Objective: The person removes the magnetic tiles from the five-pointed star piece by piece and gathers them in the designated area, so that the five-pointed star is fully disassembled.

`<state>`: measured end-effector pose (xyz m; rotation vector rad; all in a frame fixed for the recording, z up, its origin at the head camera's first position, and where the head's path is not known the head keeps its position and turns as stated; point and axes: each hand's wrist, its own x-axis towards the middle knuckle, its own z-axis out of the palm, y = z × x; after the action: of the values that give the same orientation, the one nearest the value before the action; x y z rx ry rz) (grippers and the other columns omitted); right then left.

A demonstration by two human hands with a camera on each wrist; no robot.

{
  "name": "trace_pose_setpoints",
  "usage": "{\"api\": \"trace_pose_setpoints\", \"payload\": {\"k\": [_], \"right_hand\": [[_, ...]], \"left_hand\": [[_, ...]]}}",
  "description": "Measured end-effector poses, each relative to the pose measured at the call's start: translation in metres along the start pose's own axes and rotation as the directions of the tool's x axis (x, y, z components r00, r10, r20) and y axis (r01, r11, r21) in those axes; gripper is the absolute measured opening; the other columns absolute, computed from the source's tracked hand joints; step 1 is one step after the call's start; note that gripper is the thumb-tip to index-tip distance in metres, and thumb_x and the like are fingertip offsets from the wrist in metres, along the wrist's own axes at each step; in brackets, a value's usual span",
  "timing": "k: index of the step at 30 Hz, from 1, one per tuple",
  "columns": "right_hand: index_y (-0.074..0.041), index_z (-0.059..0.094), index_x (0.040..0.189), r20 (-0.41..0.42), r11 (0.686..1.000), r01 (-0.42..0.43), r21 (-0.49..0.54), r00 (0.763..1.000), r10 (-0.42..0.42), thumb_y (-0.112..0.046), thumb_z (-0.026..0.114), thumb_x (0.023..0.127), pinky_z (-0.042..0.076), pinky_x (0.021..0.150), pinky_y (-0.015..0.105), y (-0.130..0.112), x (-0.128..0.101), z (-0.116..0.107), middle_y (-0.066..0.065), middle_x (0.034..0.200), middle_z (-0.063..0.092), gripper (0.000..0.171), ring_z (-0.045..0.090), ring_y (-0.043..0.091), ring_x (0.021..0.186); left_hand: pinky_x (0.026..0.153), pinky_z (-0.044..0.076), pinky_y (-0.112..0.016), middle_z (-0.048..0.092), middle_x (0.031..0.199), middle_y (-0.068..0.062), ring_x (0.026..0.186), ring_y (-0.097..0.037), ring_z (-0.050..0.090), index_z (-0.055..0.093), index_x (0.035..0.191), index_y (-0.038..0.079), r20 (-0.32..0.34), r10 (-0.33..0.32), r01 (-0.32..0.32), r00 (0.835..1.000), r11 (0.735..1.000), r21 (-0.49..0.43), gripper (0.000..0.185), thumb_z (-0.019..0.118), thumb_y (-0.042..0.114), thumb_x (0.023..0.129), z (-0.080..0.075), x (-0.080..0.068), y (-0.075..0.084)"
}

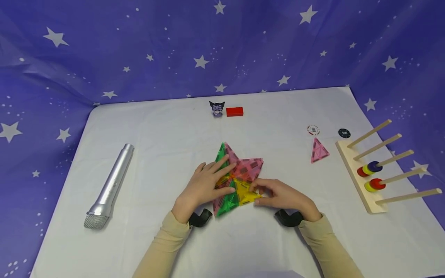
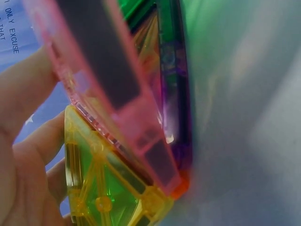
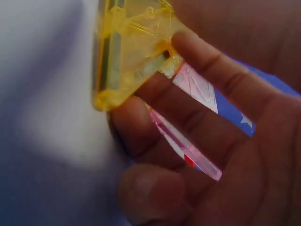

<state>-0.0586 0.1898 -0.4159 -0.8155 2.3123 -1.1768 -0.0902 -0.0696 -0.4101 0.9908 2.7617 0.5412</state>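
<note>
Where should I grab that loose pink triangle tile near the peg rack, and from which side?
Take the pink triangle tile by two of its straight edges, coming from above and from its near left side. It lies flat on the table, so a pinch across the edges probably works best. The peg rack crowds its right, and two poker chips sit behind it.

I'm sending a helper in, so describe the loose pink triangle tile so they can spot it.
Find the wooden peg rack at the table's right side. Just left of its far end lies the pink triangle tile, alone, below a white poker chip, apart from the cluster under the hands.
</note>
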Motion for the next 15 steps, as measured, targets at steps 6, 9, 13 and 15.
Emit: {"api": "trace_pose_setpoints", "payload": {"k": [6, 9, 13, 15], "right_hand": [[-0.016, 0.056, 0.109, 0.022, 0.994, 0.087, 0.072, 0.996, -0.089, -0.022, 0.064, 0.085, 0.037, 0.053, 0.025, 0.015, 0.003, 0.007, 0.001, 0.087, 0.053, 0.026, 0.042, 0.014, 0.061], [-0.015, 0.057, 0.108, 0.013, 0.991, 0.094, 0.091, 0.995, -0.095, -0.018, 0.063, 0.086, 0.035, 0.052, 0.023, 0.014, 0.004, 0.008, 0.000, 0.080, 0.052, 0.024, 0.039, 0.010, 0.058], [-0.008, 0.058, 0.108, 0.011, 0.985, 0.107, 0.136, 0.994, -0.110, -0.006, 0.061, 0.086, 0.036, 0.053, 0.026, 0.005, 0.004, 0.007, 0.003, 0.079, 0.054, 0.022, 0.039, 0.012, 0.059], [-0.004, 0.058, 0.108, 0.015, 0.981, 0.120, 0.155, 0.992, -0.123, -0.002, 0.059, 0.086, 0.036, 0.053, 0.028, 0.000, 0.004, 0.006, 0.006, 0.082, 0.056, 0.022, 0.040, 0.013, 0.060]], "left_hand": [[0.102, 0.019, -0.051, 0.013, 0.150, 0.004, 0.128, -0.025, 0.031, 0.028, 0.143, 0.030, 0.003, 0.003, -0.003, 1.000, 1.000, 0.013, 0.068, 0.047, 0.059, 0.084, 0.001, 0.002, -0.002], [0.102, 0.020, -0.050, 0.013, 0.150, 0.004, 0.129, -0.024, 0.030, 0.028, 0.143, 0.030, 0.004, 0.008, -0.008, 1.000, 1.000, 0.017, 0.068, 0.047, 0.059, 0.084, 0.001, 0.002, -0.002], [0.102, 0.020, -0.050, 0.013, 0.150, 0.005, 0.129, -0.024, 0.030, 0.028, 0.142, 0.030, 0.003, 0.005, -0.005, 1.000, 1.000, 0.005, 0.068, 0.048, 0.059, 0.084, 0.000, 0.002, -0.002], [0.102, 0.020, -0.050, 0.013, 0.150, 0.005, 0.129, -0.025, 0.030, 0.029, 0.142, 0.030, 0.004, -0.001, 0.001, 1.000, 1.000, -0.001, 0.069, 0.049, 0.059, 0.084, 0.000, 0.002, -0.001]]}}
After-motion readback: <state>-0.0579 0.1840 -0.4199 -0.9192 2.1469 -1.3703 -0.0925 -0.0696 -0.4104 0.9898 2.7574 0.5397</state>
